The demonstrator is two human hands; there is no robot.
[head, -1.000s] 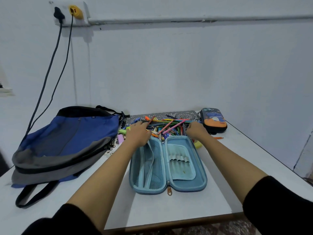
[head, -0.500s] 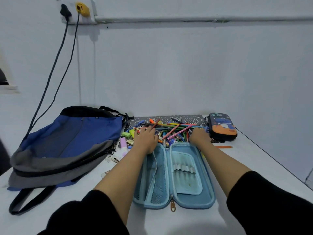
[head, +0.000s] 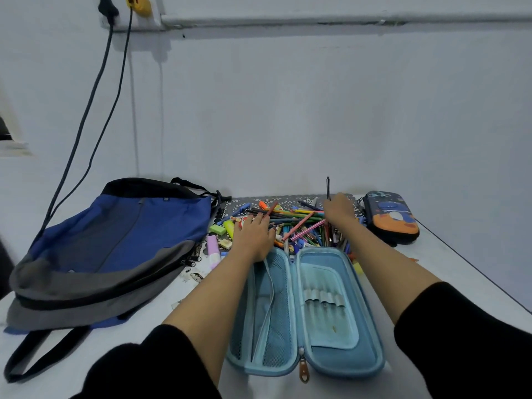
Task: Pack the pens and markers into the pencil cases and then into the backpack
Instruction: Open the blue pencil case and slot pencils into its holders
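Behind open blue pencil case (head: 371, 352): pens-and-markers pile (head: 299, 223) | left hand (head: 254, 234) flat on pile, gripping nothing | right hand (head: 339, 210) pinches dark pen (head: 328, 187) upright | case looks empty, backpack (head: 115, 246) alongside: packing barely begun

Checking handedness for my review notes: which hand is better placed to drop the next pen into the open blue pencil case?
Right. The right hand pinches a dark pen upright above the pile of pens and pencils; the left hand lies flat on it, apparently holding nothing.
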